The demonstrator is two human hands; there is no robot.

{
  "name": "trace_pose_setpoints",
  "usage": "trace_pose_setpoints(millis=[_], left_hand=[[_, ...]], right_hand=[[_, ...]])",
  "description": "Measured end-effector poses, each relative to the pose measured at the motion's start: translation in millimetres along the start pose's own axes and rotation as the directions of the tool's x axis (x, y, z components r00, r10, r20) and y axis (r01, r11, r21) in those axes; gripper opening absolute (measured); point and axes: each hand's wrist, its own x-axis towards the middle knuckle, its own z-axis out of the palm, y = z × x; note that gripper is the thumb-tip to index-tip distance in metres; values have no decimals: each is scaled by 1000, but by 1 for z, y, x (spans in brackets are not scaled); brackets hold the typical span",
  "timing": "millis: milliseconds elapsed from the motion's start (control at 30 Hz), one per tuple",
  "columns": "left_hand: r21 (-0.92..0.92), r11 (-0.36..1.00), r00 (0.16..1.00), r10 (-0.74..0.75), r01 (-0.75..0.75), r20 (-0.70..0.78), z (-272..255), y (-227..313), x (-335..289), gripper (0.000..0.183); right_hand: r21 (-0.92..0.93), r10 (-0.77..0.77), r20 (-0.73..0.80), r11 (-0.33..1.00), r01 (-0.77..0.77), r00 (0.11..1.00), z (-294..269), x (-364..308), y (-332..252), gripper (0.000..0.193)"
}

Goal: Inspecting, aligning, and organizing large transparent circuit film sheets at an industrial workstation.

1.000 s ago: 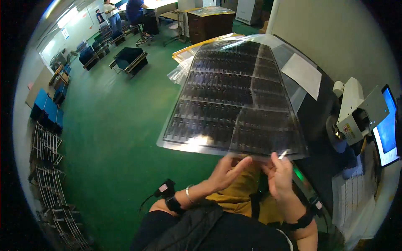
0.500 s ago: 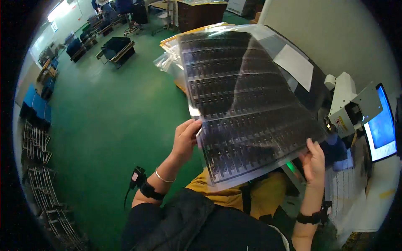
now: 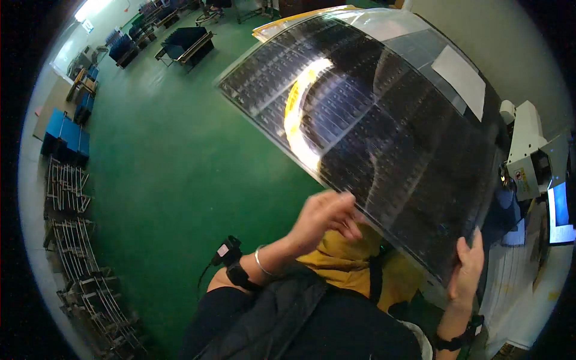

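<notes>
Dark patterned sheet [image 3: 414, 174], head view: the broad, glossy sheet lies ahead of the two hands, its long near edge running obliquely from beyond the left hand down to the right hand, with a bright curved reflection ahead of the left hand. The right hand [image 3: 467, 267] is closed about the sheet's near corner, its digits at the margin. The left hand [image 3: 327, 221], partly curled and blurred, has its fingertips at the near edge; whether it grips the sheet cannot be told. Well ahead of the right hand lies a white paper [image 3: 461, 82]; to that hand's right and beyond stands a pale device [image 3: 525, 147], with a lit screen [image 3: 560, 213] farther right. Metal racks [image 3: 68, 187] stand well to the left of the left hand, across the green floor [image 3: 168, 156].
</notes>
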Motion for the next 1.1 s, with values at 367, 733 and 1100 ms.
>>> trace_pose_setpoints(millis=[367,733,1100], left_hand=[[36,970,922,241,-242,-302,-52,35,1,38],[-56,968,929,216,-244,-301,-60,29,1,30],[80,938,806,331,-337,-491,-56,35,8,15]], right_hand=[[-115,-62,15,991,63,998,-43,17,-18,55],[-137,-54,-6,989,53,998,-46,20,-20,51],[-160,18,-127,986,-39,992,-36,14,-30,60]])
